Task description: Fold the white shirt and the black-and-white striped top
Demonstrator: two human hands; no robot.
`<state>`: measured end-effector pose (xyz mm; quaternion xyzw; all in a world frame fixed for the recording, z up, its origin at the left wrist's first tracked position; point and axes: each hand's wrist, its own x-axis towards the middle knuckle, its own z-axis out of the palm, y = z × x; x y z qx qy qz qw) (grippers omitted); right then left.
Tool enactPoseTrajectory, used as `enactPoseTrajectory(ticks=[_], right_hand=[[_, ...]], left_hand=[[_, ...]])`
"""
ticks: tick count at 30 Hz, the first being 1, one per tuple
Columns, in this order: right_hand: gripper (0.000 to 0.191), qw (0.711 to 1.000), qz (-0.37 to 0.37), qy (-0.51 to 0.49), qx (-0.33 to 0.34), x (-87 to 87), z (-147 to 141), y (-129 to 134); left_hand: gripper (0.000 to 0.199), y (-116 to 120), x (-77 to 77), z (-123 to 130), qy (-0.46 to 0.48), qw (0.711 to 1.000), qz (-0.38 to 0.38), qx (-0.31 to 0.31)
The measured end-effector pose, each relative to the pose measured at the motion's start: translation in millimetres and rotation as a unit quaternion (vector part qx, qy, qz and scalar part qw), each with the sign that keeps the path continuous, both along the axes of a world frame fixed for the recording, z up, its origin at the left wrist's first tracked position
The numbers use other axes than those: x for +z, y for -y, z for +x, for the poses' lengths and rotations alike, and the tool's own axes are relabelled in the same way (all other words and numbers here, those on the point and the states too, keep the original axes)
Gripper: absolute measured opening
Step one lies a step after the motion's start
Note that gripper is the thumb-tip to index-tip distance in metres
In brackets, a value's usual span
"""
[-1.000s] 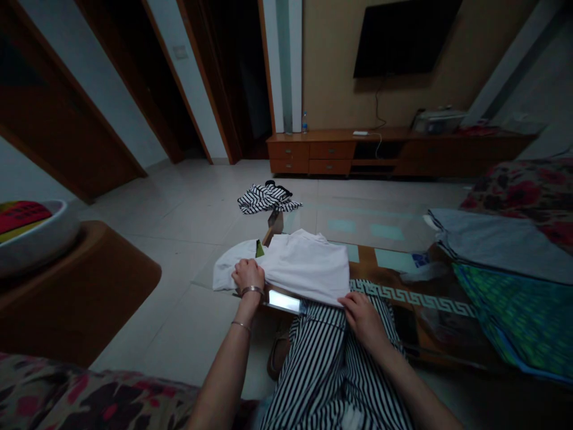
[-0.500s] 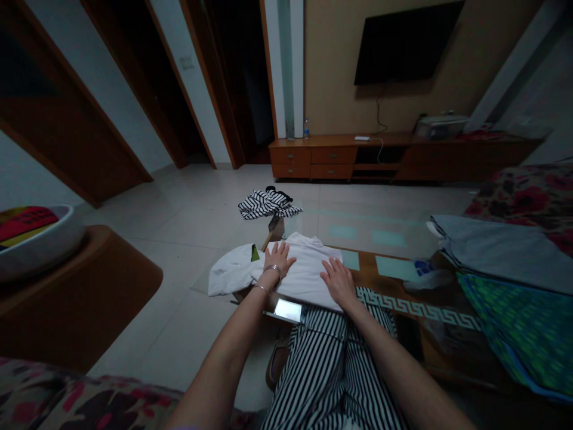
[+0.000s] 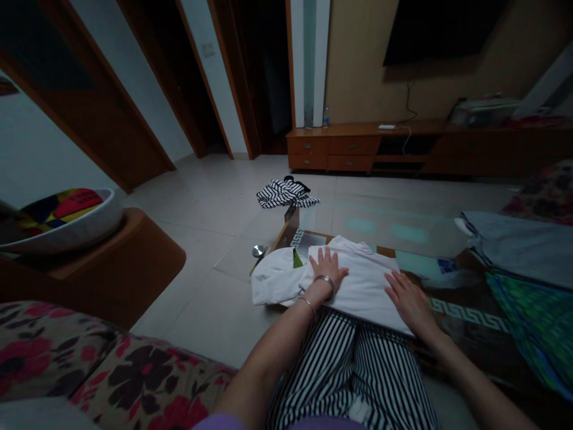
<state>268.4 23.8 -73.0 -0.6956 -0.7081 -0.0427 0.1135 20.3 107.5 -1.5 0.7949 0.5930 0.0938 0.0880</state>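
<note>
White cotton T-shirt (image 3: 364, 286) lies on the glass-topped table (image 3: 403, 234), beneath the open, flat left hand (image 3: 329, 269); the open right hand (image 3: 407, 304) rests palm-down at the shirt's near right edge.

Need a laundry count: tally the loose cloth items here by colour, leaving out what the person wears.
White shirt: 1
Black-and-white striped cloth: 1
Grey cloth: 1
Green cloth: 1
Total: 4

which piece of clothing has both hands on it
The white T-shirt under the left hand and right hand; the black-and-white striped bundle on the floor lies apart.
</note>
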Motion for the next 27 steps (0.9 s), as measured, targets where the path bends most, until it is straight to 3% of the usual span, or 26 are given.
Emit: enactPoseTrajectory(ticks=[3, 7, 10, 13, 16, 19, 23, 27], right_hand=[[0.05, 1.0, -0.013, 0.017, -0.006, 0.3, 21.7, 18.9], [0.05, 0.999, -0.021, 0.027, -0.002, 8.3, 26.7, 26.9], [0.049, 0.999, -0.016, 0.028, -0.013, 25.1, 17.1, 23.2], [0.05, 1.0, 0.022, -0.005, -0.001, 52.1, -10.5, 11.7], [0.044, 0.992, 0.06, -0.072, 0.087, 80.0, -58.5, -3.6], [0.036, 0.974, 0.056, -0.128, 0.18, 96.4, -113.3, -15.7], [0.031, 0.953, 0.015, -0.16, 0.255, 93.8, -163.2, -21.1], [0.03, 0.953, -0.013, -0.161, 0.255, 78.8, -172.0, -19.3]], left_hand=[[0.041, 7.3, 24.2, -13.4, 0.043, 0.999, 0.003, -0.017], [0.025, 3.6, 50.6, -90.2, 0.012, 1.0, 0.014, 0.018], [0.017, 8.0, 48.5, -153.0, -0.018, 0.999, -0.02, 0.035], [0.013, 16.3, 35.2, -189.8, -0.026, 0.999, -0.041, 0.02], [0.012, 18.6, 25.4, -201.6, -0.014, 0.999, -0.048, -0.021], [0.008, 15.3, 23.5, -204.6, 0.002, 0.996, -0.06, -0.066], [0.004, 11.2, 26.4, -210.8, 0.027, 0.994, -0.064, -0.08], [0.008, 3.2, 35.3, -221.7, 0.065, 0.996, -0.046, -0.036]])
